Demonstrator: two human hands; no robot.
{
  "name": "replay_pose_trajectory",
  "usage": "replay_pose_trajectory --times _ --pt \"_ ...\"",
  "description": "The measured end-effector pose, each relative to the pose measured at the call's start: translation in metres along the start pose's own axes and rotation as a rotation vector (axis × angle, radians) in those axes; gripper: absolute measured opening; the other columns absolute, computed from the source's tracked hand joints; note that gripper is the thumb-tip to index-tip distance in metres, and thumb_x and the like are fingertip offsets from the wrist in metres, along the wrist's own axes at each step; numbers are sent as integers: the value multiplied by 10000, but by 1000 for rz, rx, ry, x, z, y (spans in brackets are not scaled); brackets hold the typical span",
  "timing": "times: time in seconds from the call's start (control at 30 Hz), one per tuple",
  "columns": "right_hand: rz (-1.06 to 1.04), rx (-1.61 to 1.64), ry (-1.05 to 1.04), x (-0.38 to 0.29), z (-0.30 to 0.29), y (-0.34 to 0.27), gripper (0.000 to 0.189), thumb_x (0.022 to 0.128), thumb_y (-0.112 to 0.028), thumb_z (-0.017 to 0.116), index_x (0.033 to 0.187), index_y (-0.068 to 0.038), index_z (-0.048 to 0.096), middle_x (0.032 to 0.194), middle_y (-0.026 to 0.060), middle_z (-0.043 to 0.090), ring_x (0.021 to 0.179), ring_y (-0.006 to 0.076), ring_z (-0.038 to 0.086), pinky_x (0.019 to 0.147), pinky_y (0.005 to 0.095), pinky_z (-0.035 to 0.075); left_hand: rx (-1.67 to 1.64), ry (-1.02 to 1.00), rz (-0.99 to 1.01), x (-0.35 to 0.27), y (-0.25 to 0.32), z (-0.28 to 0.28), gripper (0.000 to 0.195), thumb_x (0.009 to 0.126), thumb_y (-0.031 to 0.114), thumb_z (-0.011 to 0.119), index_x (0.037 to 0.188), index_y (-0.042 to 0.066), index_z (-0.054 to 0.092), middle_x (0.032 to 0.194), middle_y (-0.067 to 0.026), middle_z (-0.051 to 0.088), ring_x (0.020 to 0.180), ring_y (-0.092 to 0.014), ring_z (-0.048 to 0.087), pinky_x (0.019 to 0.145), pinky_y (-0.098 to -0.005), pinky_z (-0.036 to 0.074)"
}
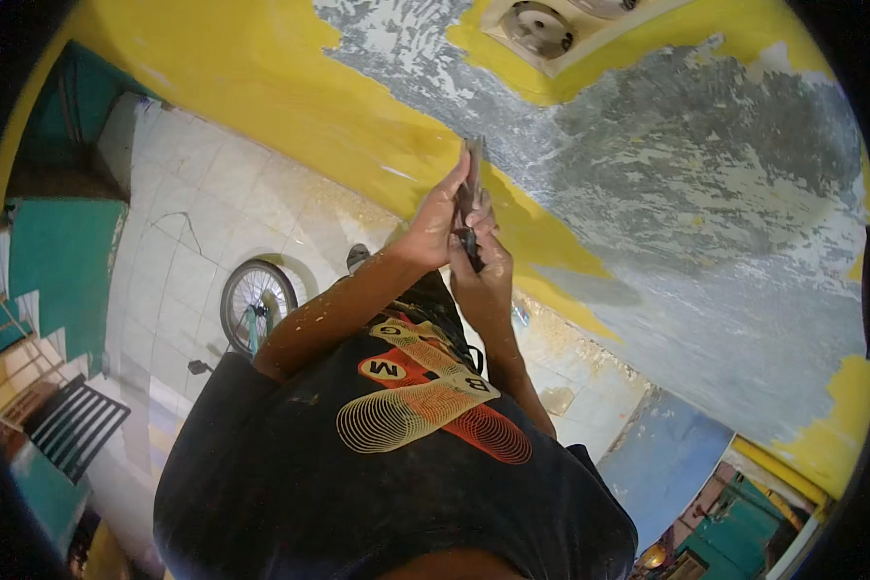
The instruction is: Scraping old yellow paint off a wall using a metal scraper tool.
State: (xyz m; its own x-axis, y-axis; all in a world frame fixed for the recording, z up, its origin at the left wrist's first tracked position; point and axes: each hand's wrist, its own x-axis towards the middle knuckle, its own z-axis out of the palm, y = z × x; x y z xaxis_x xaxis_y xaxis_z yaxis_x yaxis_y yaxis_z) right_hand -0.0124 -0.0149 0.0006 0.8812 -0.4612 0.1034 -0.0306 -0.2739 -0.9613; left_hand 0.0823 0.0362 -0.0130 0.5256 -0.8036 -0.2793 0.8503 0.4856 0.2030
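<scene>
Both my hands are on a flat-bladed metal trowel [473, 174], seen nearly edge-on, close to the wall. My right hand [484, 272] is closed around its dark handle [468, 246]. Along the blade's left side lies my left hand [435, 221], its fingers stretched up towards the tip and pressed against the metal. Pale specks dot my left forearm. The wall bears yellow paint [275, 101] and a large rough patch of grey and whitish coating [667, 188]. Whether the blade touches the wall is hard to tell.
Above the grey patch, a wall-mounted panel [536, 32] holds round fittings. A bicycle wheel [259, 308] stands on the tiled floor [174, 268] to the left. A black slatted rack [80, 428] is farther left. Crumbly debris [580, 341] lines the wall's foot.
</scene>
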Motion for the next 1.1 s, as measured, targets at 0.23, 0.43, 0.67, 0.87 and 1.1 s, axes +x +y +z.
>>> replay_pose_trajectory --times 0.23,0.43,0.67,0.87,1.1 --pt "-41 -183 -51 6 -16 10 90 891 -50 587 892 39 573 719 16 539 665 82 468 598 249 412 -56 38 16 8 -10 3 536 919 614 400 655 148 375 506 -6 327 479 -161 374 593 -311 384" --pt "-46 -249 -54 6 -17 3 102 876 -47 608 894 43 563 739 61 547 668 106 479 609 271 426 25 3 29 11 -5 2 560 917 635 369 653 141 368 510 -13 321 469 -162 355 558 -327 371" --pt "39 -194 -157 13 -26 3 181 879 -91 597 1006 39 592 863 181 631 785 269 624 730 329 480 -77 -11 90 15 -8 1 565 903 662 357 664 151 367 493 -8 311 461 -170 363 578 -326 394" --pt "144 -112 -120 13 -6 -3 195 881 -63 574 1044 44 584 904 181 630 835 230 620 784 322 474 -21 -33 94 19 6 -4 572 897 674 356 662 152 362 485 -15 327 464 -176 382 596 -330 406" --pt "141 -233 -224 23 -4 -13 210 878 -49 571 1064 48 581 941 218 637 885 288 641 804 337 480 35 105 164 18 8 -7 576 908 663 345 653 148 384 493 -25 348 464 -181 399 577 -333 406"
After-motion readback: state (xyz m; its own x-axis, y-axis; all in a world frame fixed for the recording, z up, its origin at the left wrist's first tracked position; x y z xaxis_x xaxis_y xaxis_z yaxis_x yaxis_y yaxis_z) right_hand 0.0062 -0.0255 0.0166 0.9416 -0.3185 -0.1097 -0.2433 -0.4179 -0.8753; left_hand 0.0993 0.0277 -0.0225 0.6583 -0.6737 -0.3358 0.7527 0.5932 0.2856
